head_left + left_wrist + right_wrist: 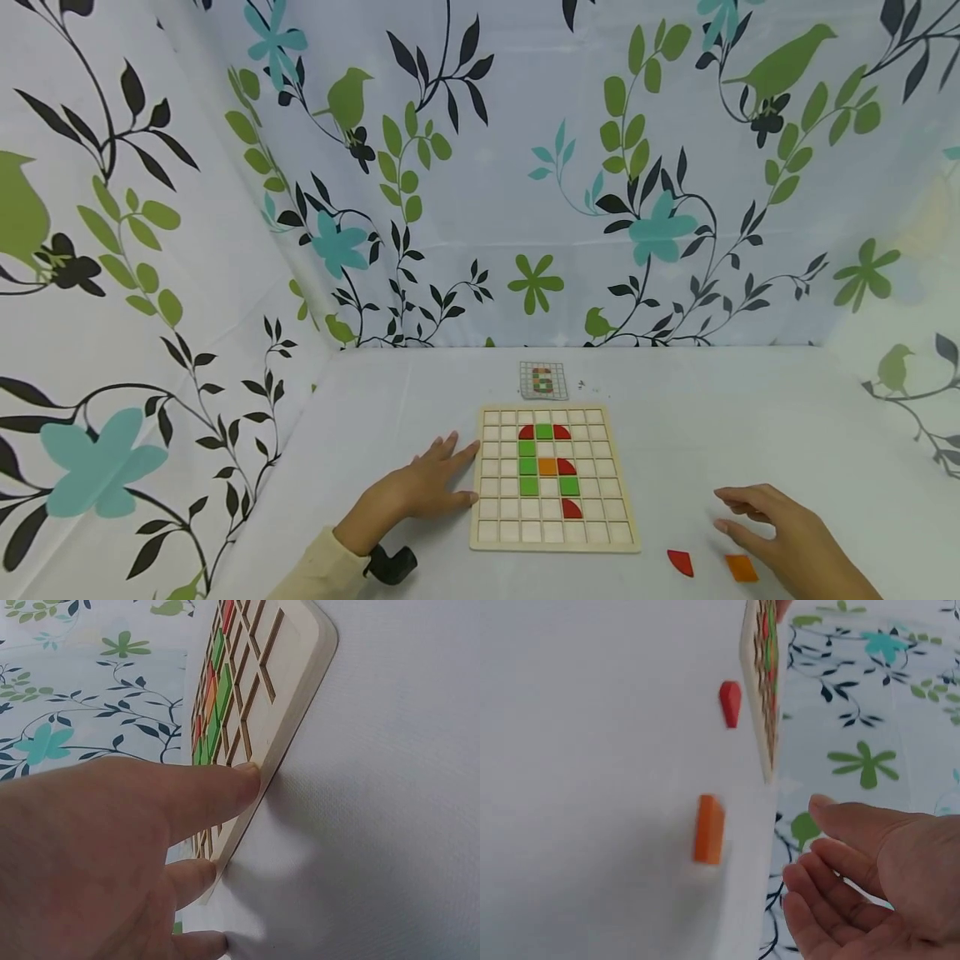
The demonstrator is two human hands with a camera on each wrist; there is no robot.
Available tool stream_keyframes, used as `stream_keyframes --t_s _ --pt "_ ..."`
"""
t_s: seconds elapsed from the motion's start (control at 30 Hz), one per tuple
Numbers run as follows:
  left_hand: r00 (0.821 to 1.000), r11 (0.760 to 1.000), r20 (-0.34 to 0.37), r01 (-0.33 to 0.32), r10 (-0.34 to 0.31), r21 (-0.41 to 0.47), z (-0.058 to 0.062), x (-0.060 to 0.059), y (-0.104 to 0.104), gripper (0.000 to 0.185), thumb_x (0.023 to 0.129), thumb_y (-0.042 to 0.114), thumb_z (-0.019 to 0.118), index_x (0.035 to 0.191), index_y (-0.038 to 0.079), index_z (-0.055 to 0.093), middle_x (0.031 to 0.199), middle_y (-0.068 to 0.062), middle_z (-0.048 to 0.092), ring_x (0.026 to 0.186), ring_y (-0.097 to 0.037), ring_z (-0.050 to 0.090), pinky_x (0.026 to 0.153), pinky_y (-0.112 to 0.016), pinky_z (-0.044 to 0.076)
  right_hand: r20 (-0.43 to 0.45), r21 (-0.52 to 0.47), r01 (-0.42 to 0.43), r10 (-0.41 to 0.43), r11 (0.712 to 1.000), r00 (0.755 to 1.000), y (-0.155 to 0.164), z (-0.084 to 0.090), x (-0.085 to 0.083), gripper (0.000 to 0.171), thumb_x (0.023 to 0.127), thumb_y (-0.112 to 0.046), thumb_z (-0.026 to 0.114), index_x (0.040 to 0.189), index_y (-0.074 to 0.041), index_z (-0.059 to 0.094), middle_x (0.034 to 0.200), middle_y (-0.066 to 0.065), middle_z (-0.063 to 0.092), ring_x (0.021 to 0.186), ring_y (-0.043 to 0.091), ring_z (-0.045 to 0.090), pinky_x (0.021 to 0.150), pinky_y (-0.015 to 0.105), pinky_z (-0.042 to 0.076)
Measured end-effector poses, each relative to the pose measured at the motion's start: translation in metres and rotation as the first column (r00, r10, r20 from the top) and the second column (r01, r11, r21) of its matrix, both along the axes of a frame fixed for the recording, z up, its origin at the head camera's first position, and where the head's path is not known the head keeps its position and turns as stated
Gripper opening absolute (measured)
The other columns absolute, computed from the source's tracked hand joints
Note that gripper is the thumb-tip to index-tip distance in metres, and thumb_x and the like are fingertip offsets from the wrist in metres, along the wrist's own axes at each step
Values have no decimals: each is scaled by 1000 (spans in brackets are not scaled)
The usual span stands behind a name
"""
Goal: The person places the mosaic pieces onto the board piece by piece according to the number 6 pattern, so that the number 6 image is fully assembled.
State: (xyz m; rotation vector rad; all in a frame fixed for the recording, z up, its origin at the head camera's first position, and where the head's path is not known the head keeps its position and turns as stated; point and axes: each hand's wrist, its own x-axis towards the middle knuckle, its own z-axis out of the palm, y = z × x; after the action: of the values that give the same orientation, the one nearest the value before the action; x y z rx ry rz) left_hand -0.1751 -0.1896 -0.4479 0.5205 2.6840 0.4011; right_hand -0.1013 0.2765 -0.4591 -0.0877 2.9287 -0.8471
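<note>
My left hand (427, 487) touches the left edge of a wooden grid board (555, 542), thumb and fingertips against its rim. Green, red and orange tiles sit in the board's cells; one green tile (528, 486) lies left of the middle. At the right, my right hand (783, 533) hovers with fingers loosely bent and nothing between them. Near it on the table lie an orange square tile (741, 568) and a red quarter-round tile (680, 562). The right wrist view shows the orange tile (709, 829) apart from the fingertips.
Behind the board lies a small pattern card (543, 381) with a coloured grid figure. A black object (392, 565) is by the left wrist. Patterned cloth (480, 208) hangs behind and beside the white table (420, 383).
</note>
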Motion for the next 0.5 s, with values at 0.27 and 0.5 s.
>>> stream_keyframes --t_s 0.27,0.5 --pt "1000 1000 -8 2 -2 2 0 0 1 75 96 50 61 158 18 33 163 -17 21 148 -40 17 112 -62 24 117 -33 0 4 999 993 24 -27 13 66 79 -51 80 126 -7 63 122 5 64 105 25 61 85 42 56" --pt "1000 1000 3 -6 6 17 0 1 1 75 96 50 62 158 19 33 163 -18 20 148 -40 16 112 -62 23 169 -68 2 10 998 986 30 -41 23 69 77 -58 79 125 -10 62 124 2 60 107 23 58 85 41 56"
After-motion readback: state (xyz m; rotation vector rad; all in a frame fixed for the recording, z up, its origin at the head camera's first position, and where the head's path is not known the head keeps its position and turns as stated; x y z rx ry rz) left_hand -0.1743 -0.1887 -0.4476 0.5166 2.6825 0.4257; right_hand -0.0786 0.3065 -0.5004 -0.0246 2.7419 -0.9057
